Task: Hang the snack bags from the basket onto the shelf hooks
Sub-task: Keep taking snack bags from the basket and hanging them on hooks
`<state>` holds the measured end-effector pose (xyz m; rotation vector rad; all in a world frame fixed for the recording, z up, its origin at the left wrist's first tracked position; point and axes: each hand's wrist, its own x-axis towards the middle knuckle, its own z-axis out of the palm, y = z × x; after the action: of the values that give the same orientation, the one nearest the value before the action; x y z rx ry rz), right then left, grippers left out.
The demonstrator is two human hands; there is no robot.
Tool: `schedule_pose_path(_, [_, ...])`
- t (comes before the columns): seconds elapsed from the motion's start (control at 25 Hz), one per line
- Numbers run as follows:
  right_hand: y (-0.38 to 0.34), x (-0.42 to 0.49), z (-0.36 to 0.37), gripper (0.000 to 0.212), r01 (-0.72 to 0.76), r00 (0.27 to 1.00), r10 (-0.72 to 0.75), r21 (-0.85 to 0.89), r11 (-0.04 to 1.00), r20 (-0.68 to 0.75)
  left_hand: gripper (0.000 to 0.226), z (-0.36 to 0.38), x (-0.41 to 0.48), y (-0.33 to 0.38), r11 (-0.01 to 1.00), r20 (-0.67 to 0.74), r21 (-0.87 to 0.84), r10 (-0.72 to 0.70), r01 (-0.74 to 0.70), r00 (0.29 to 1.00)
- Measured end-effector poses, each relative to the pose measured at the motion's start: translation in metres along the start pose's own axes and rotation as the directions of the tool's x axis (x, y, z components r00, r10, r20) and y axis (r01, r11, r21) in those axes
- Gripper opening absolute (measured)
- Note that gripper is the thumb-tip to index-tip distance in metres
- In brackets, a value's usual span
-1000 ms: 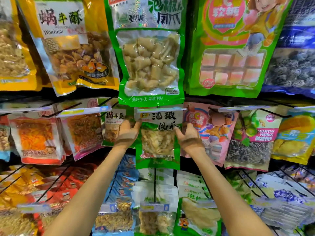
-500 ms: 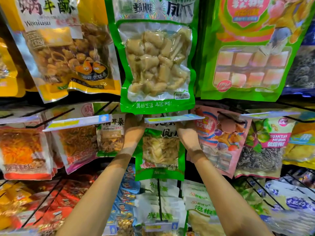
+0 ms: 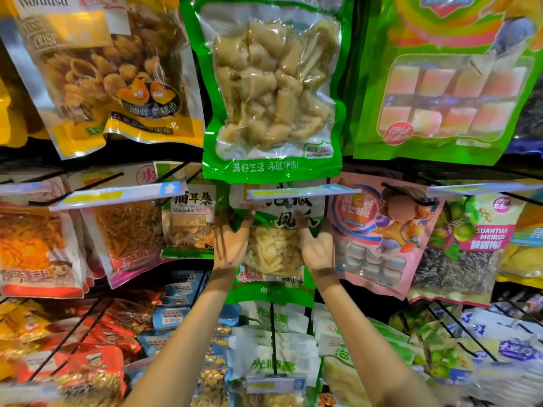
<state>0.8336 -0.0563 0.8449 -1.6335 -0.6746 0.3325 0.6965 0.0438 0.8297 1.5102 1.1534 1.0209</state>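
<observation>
Setting: shop snack wall, rows of bags crammed together on black wire hooks (image 3: 273, 327), dark backing behind them, dim and colourful lighting.
Task bag: green snack bag (image 3: 274, 254) with a clear window of pale bits, dead centre in the middle row, top tucked up behind the price strip (image 3: 302, 191).
Left hand: left hand (image 3: 232, 245) has the bag's left edge, fingers curled round it near the top corner.
Right hand: right hand (image 3: 317, 248) has the right edge, fingers curled onto the front over the printed characters.
On a hook?: honestly can't tell, the strip hides the bag's top.
Above: big green pouch (image 3: 273, 83) of similar-looking stuff, its bottom edge hanging just over the strip.
Neighbours: pink candy bag (image 3: 379, 236) just to the right, Maoerduo bag (image 3: 191, 224) just to the left.
Top corners: yellow Woniusu bag (image 3: 111, 69) upper left, green bag of pink cubes (image 3: 446, 83) upper right.
Below: white-and-green packs (image 3: 273, 365) on the next row down.
</observation>
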Motion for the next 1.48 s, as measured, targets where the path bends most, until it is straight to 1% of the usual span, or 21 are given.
schedule_pose_path(0.04, [0.007,-0.006,0.000,0.052,-0.043,0.999,0.042,-0.036,0.998,-0.009,0.088,0.001,-0.004,0.003,0.998,0.001,0.000,0.065,-0.065,0.998])
schedule_pose_path(0.08, [0.018,-0.010,0.002,0.060,-0.067,0.998,0.067,-0.102,0.992,-0.002,0.095,0.003,-0.010,0.004,0.998,0.021,-0.006,0.057,-0.057,0.998])
schedule_pose_path(0.16, [0.033,-0.021,0.001,0.075,-0.076,0.994,0.090,-0.174,0.982,0.070,0.098,0.008,-0.025,-0.001,0.997,0.085,-0.033,-0.071,0.074,0.994])
schedule_pose_path(0.24, [0.042,-0.025,-0.002,0.089,-0.081,0.985,0.105,-0.171,0.982,0.135,0.098,0.008,-0.034,-0.016,0.994,0.099,-0.065,-0.077,0.084,0.992])
schedule_pose_path(0.28, [0.045,-0.028,-0.004,0.091,-0.089,0.982,0.114,-0.170,0.981,0.149,0.096,0.007,-0.039,-0.021,0.996,0.096,-0.079,-0.037,0.045,0.995])
schedule_pose_path(0.36, [0.050,-0.027,-0.005,0.089,-0.101,0.982,0.123,-0.149,0.984,0.146,0.093,0.008,-0.037,-0.020,0.997,0.091,-0.058,-0.039,0.044,0.995])
schedule_pose_path(0.4, [0.050,-0.026,-0.005,0.087,-0.106,0.982,0.126,-0.142,0.984,0.144,0.099,0.009,-0.035,-0.017,0.996,0.114,-0.025,-0.077,0.080,0.991])
schedule_pose_path(0.44, [0.048,-0.024,-0.006,0.086,-0.114,0.981,0.133,-0.139,0.984,0.141,0.111,0.009,-0.035,-0.015,0.995,0.143,-0.003,-0.098,0.100,0.985])
schedule_pose_path(0.52, [0.045,-0.023,-0.006,0.083,-0.109,0.982,0.126,-0.125,0.986,0.141,0.131,0.009,-0.036,-0.016,0.992,0.168,-0.015,-0.122,0.126,0.978])
schedule_pose_path(0.56, [0.045,-0.023,-0.005,0.081,-0.102,0.983,0.118,-0.116,0.988,0.141,0.131,0.009,-0.036,-0.017,0.991,0.160,-0.041,-0.120,0.128,0.980])
schedule_pose_path(0.6, [0.046,-0.024,-0.005,0.080,-0.106,0.983,0.121,-0.111,0.988,0.139,0.124,0.010,-0.036,-0.015,0.990,0.162,-0.065,-0.115,0.126,0.980])
schedule_pose_path(0.64, [0.047,-0.025,-0.005,0.080,-0.110,0.983,0.125,-0.112,0.988,0.137,0.112,0.011,-0.035,-0.017,0.992,0.153,-0.059,-0.098,0.108,0.983])
schedule_pose_path(0.68, [0.049,-0.025,-0.006,0.081,-0.105,0.983,0.119,-0.105,0.989,0.137,0.100,0.012,-0.035,-0.019,0.995,0.126,-0.027,-0.090,0.094,0.988])
schedule_pose_path(0.72, [0.049,-0.025,-0.008,0.084,-0.097,0.985,0.109,-0.092,0.991,0.132,0.095,0.013,-0.034,-0.022,0.996,0.105,-0.002,-0.084,0.084,0.991])
schedule_pose_path(0.8, [0.048,-0.026,-0.012,0.089,-0.087,0.985,0.097,-0.077,0.993,0.142,0.093,0.011,-0.033,-0.024,0.998,0.091,-0.012,-0.058,0.059,0.994])
schedule_pose_path(0.88, [0.050,-0.025,-0.017,0.091,-0.087,0.977,0.102,-0.087,0.992,0.187,0.093,0.010,-0.036,-0.025,0.996,0.083,-0.086,-0.027,0.034,0.996])
schedule_pose_path(0.96, [0.051,-0.025,-0.019,0.092,-0.067,0.972,0.096,-0.138,0.988,0.213,0.094,0.012,-0.038,-0.028,0.998,0.066,-0.063,-0.024,0.028,0.998])
schedule_pose_path(1.08, [0.048,-0.024,-0.019,0.088,0.017,0.977,0.048,-0.300,0.954,0.209,0.089,0.013,-0.041,-0.025,0.997,0.059,0.072,-0.016,0.012,0.998])
schedule_pose_path(1.24, [0.046,-0.023,-0.019,0.087,0.025,0.972,0.066,-0.380,0.925,0.225,0.088,0.008,-0.043,-0.020,0.995,0.105,0.100,-0.006,-0.005,0.994])
schedule_pose_path(1.36, [0.044,-0.022,-0.022,0.087,0.027,0.960,0.091,-0.415,0.909,0.263,0.100,0.004,-0.042,-0.022,0.989,0.161,0.142,-0.049,0.026,0.986])
schedule_pose_path(1.48, [0.043,-0.021,-0.029,0.089,0.050,0.946,0.111,-0.475,0.878,0.305,0.118,-0.001,-0.039,-0.020,0.954,0.238,0.293,-0.144,0.070,0.960])
